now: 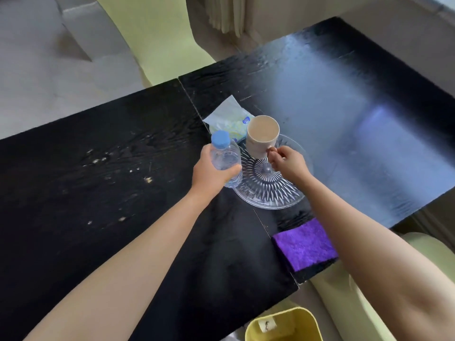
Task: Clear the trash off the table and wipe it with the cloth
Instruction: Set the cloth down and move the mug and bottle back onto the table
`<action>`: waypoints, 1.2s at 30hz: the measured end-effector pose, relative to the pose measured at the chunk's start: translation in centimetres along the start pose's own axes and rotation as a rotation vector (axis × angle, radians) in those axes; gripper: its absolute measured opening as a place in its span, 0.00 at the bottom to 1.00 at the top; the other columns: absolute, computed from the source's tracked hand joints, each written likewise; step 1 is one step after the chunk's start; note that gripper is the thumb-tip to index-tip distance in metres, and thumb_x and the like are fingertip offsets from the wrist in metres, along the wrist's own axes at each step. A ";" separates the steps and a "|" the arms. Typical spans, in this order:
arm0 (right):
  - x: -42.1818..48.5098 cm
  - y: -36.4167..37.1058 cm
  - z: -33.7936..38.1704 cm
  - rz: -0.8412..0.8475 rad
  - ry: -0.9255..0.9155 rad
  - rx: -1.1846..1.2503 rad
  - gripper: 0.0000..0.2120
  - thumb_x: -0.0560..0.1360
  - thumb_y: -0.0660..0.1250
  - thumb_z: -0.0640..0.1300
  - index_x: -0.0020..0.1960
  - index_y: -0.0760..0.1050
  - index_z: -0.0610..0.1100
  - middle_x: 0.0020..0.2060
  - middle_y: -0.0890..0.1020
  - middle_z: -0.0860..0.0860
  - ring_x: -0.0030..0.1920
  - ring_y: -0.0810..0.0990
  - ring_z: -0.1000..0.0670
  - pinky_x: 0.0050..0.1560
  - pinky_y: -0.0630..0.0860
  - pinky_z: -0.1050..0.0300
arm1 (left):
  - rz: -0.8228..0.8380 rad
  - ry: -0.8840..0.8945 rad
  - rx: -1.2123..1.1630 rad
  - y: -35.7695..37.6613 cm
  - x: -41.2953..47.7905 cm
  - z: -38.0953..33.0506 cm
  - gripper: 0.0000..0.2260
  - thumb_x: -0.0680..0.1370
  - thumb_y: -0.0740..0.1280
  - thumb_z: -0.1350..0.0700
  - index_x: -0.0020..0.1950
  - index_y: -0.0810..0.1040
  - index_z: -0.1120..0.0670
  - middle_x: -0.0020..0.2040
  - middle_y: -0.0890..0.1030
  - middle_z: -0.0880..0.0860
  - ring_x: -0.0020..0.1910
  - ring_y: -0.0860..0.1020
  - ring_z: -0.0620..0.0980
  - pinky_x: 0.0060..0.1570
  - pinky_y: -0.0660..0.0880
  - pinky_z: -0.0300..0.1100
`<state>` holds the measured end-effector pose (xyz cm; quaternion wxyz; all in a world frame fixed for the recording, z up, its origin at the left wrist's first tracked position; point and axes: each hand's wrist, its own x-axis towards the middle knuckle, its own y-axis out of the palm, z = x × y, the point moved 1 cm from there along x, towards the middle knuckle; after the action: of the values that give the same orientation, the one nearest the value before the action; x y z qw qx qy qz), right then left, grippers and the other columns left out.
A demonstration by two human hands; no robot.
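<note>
Bottle [226, 156], clear plastic, blue cap: near desk [98, 205] centre, left grip [211, 171] curled round its body. Mug [262, 136], beige: over far part of glass plate [270, 195], right grip [288, 161] pinching its handle. Lift both straight up, mug level; bottle likely goes into yellow bin [283, 326] below near edge. Tissue pack [226, 116] just behind. Purple cloth [305, 244] at near right edge, untouched; pale specks [147, 179] on left half await wiping.

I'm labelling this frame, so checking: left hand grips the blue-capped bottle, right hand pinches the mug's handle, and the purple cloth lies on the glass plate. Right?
Not quite. The head view shows the purple cloth lying on the black table at its near edge, apart from the glass plate. The rest holds.
</note>
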<state>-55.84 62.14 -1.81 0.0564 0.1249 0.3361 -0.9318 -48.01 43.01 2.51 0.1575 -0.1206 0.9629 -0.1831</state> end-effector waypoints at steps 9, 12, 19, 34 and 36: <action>-2.1 2.5 6.2 0.116 -0.218 -0.029 0.10 0.77 0.61 0.47 0.40 0.74 0.44 0.34 0.80 0.46 0.37 0.76 0.46 0.44 0.72 0.52 | -0.198 -0.044 -0.035 -8.9 -1.3 1.1 0.30 0.69 0.75 0.54 0.67 0.66 0.52 0.62 0.75 0.50 0.59 0.74 0.48 0.59 0.72 0.45; -2.5 5.1 9.3 0.172 -0.283 -0.007 0.10 0.77 0.61 0.44 0.37 0.73 0.44 0.32 0.78 0.48 0.34 0.75 0.49 0.42 0.74 0.54 | -0.255 -0.071 -0.056 -12.3 -1.9 2.3 0.31 0.69 0.75 0.54 0.67 0.66 0.53 0.63 0.75 0.50 0.60 0.74 0.49 0.59 0.72 0.44; -5.1 14.5 15.4 0.338 -0.332 0.080 0.11 0.78 0.61 0.44 0.43 0.75 0.37 0.35 0.78 0.46 0.32 0.76 0.53 0.34 0.78 0.65 | -0.358 -0.185 -0.083 -22.0 -4.7 7.9 0.31 0.69 0.75 0.55 0.68 0.65 0.52 0.64 0.74 0.50 0.62 0.73 0.49 0.58 0.72 0.43; -14.1 34.3 24.9 0.640 -0.400 -0.004 0.07 0.78 0.61 0.44 0.43 0.74 0.46 0.38 0.80 0.46 0.36 0.78 0.50 0.44 0.80 0.53 | -0.640 -0.371 -0.097 -42.6 -10.9 21.5 0.29 0.68 0.75 0.58 0.66 0.67 0.54 0.61 0.75 0.53 0.59 0.75 0.51 0.58 0.74 0.47; -14.6 36.1 25.6 0.671 -0.403 -0.034 0.07 0.78 0.60 0.44 0.44 0.74 0.45 0.39 0.79 0.46 0.36 0.77 0.50 0.43 0.80 0.53 | -0.660 -0.378 -0.112 -44.4 -11.1 23.1 0.29 0.68 0.75 0.58 0.65 0.68 0.54 0.61 0.76 0.53 0.59 0.76 0.51 0.58 0.74 0.47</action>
<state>-39.99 18.35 -0.89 0.4251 0.0414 0.2743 -0.8616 -21.99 -1.19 2.34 0.2582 -0.4641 0.8347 -0.1458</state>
